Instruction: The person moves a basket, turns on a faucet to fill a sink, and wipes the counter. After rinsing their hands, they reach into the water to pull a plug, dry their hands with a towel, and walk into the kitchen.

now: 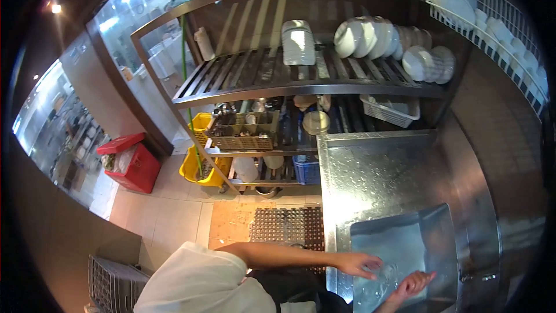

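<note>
Over the left side of a steel sink basin [437, 229] is my left hand [360, 265], its fingers apart and nothing in them. To its right, above the basin, my right hand [414, 284] has its fingers curled, with one finger pointing out to the right; I cannot make out anything in it. The two hands do not touch. Clear, shiny shapes, perhaps water or glass, show in the basin between and below them.
A wet steel counter [382, 165] adjoins the sink. Behind it stands a slatted rack [243, 91] with white plates [365, 37] and bowls. A white wire basket [492, 37] hangs upper right. On the left are a yellow bucket [194, 171] and a red bin [142, 168].
</note>
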`<state>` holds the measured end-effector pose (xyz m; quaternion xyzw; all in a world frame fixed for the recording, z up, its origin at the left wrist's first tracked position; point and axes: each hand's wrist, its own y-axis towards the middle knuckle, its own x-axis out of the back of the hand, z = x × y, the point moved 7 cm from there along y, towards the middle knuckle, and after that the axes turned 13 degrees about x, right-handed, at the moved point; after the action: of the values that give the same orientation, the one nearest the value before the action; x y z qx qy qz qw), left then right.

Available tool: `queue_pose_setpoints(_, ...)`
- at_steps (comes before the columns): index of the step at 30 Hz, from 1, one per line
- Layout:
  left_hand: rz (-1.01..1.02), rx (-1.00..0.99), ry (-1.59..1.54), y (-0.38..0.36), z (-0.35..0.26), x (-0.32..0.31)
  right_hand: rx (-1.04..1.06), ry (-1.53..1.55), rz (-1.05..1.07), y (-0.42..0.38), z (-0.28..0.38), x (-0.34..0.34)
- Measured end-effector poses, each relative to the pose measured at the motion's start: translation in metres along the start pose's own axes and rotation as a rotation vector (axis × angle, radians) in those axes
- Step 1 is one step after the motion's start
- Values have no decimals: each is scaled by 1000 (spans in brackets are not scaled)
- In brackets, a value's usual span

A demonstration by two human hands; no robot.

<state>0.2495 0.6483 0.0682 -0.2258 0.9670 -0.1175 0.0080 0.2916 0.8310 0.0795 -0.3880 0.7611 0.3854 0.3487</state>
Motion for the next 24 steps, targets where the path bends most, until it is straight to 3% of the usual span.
queue_pose_setpoints(3, 199, -9, -189, 54, 0, -77, 108, 117, -138, 14, -30, 6)
queue_pose_setpoints(5, 191, 113, -755, 82, 1, -101, 182, 85, -181, 19, -17, 28)
queue_pose_setpoints(6, 224, 125, -756, 84, -7, -110, 232, 5, -199, 17, -5, 36)
queue_pose_setpoints(8, 120, 401, -957, 88, -8, -113, 306, -80, -205, 12, 11, 36)
queue_pose_setpoints(10, 204, 411, -1050, 106, 18, -132, 468, -446, -288, -2, 28, 39)
queue_pose_setpoints(12, 215, 463, -1143, 99, 2, -134, 526, -499, -319, -13, 34, 35)
queue_pose_setpoints(14, 255, 538, -1120, 97, 6, -145, 682, -749, -491, -30, 44, 32)
queue_pose_setpoints(15, 217, 534, -1096, 96, 7, -147, 687, -752, -497, -35, 42, 28)
queue_pose_setpoints(17, 178, 532, -1075, 95, 2, -143, 736, -1022, -724, -48, 40, 21)
queue_pose_setpoints(21, 7, 543, -777, 112, 17, -131, 610, -1302, -607, -61, 49, 26)
queue_pose_setpoints(24, -119, 545, -555, 122, 27, -119, 765, -1511, -632, -66, 28, 11)
